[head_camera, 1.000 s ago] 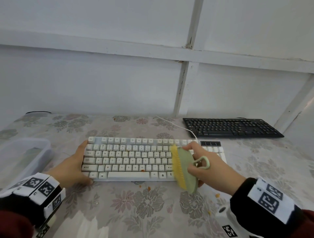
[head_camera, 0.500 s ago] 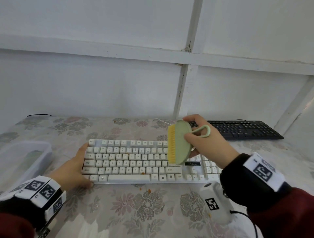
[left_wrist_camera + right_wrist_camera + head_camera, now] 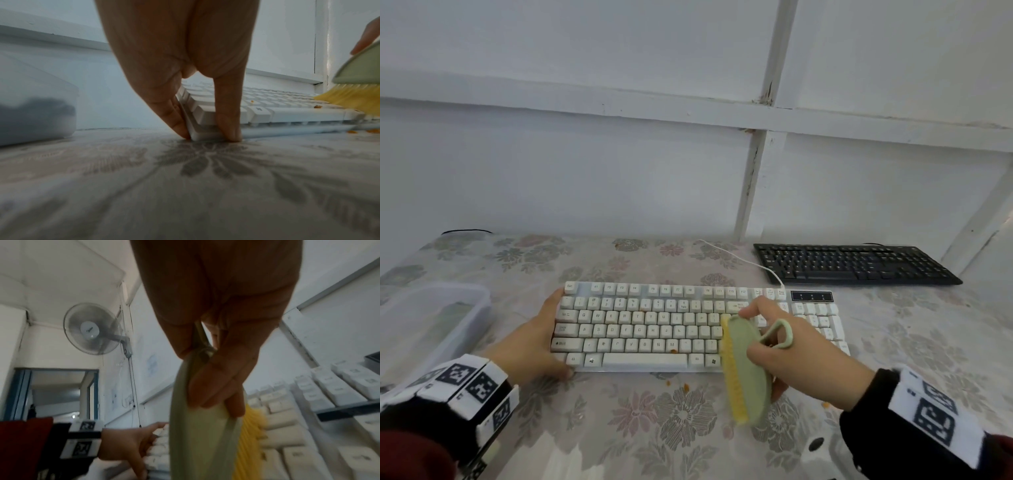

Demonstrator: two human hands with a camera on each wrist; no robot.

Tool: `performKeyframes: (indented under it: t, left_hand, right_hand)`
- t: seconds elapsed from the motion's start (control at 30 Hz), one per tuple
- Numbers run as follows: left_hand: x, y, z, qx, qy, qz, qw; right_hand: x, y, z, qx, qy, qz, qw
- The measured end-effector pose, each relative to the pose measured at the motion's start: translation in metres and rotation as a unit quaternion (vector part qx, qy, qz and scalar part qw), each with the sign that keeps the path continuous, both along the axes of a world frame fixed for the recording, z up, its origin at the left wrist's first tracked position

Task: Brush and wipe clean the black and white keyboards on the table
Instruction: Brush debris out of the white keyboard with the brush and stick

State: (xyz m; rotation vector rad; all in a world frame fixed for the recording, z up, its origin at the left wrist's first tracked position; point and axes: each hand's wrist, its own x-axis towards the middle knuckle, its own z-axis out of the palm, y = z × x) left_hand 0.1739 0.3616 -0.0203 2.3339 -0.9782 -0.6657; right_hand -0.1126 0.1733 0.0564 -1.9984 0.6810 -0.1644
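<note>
The white keyboard (image 3: 640, 329) lies in the middle of the flowered table, with orange crumbs on its lower keys and in front of it (image 3: 686, 387). My left hand (image 3: 534, 342) clasps its left end; thumb and finger straddle the front left corner (image 3: 205, 132). My right hand (image 3: 791, 356) grips a green brush (image 3: 748, 370) with yellow bristles facing left, held over the keyboard's front edge right of the space bar. In the right wrist view my fingers curl round the brush back (image 3: 195, 434). The black keyboard (image 3: 852, 263) sits at the back right, untouched.
A clear plastic tub (image 3: 431, 318) stands at the table's left side. The white keyboard's cable (image 3: 743, 260) runs back toward the wall, passing the black keyboard's left end. A white wall with beams closes the table's far edge.
Half a second ago the brush was raised over the keyboard's back rows; it has swept toward me to the front edge. My left hand has stayed on the keyboard's left end.
</note>
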Motion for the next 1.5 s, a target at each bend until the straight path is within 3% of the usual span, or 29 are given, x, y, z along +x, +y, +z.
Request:
performKeyframes:
  t: [0.33,0.63,0.77,1.0,1.13,1.33,1.5]
  left_hand:
    - [0.002,0.0,-0.003,-0.007,0.007,0.001,1.0]
    - [0.004,0.001,-0.005,-0.004,-0.003,0.001,1.0]
    - [0.003,0.001,-0.004,-0.008,0.0,-0.001,1.0]
    - [0.002,0.001,-0.003,-0.006,0.001,0.001,1.0]
    - [0.003,0.001,-0.003,0.004,0.002,0.0,1.0]
    - [0.003,0.001,-0.003,0.003,0.005,0.001,1.0]
    - [0.002,0.001,-0.001,0.012,0.004,-0.001,1.0]
  right_hand:
    - [0.022,-0.029,0.028,-0.03,-0.087,-0.096,0.991]
    - [0.012,-0.006,-0.002,-0.018,-0.009,-0.03,0.999]
    - [0.0,-0.003,0.011,0.016,0.049,0.017,0.999]
    - [0.017,-0.023,0.031,-0.013,-0.067,-0.077,0.995]
    - [0.025,-0.016,0.017,-0.026,-0.054,-0.075,0.995]
    - [0.009,0.005,0.006,-0.042,0.0,0.008,0.999]
    - [0.021,-0.008,0.029,-0.057,-0.077,-0.052,0.994]
